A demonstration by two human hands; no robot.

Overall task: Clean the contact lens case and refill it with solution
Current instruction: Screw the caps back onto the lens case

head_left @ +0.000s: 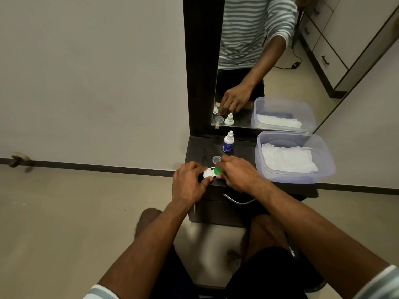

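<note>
A white contact lens case [209,172] lies near the front left edge of the dark cabinet top [198,147]. My left hand [189,182] holds its white side, thumb and fingers around it. My right hand [236,173] pinches the green cap [216,170] on the case's right side. A small clear cap [216,159] rests on the top just behind my right fingers. Further back stands a small white solution bottle [228,142] with a blue label, its nozzle bare.
A clear plastic tub [323,167] holding white tissues fills the right side of the cabinet top. A mirror [269,61] in a dark frame rises behind the bottle. A metal drawer handle [238,200] sits below the front edge. Beige floor lies to the left.
</note>
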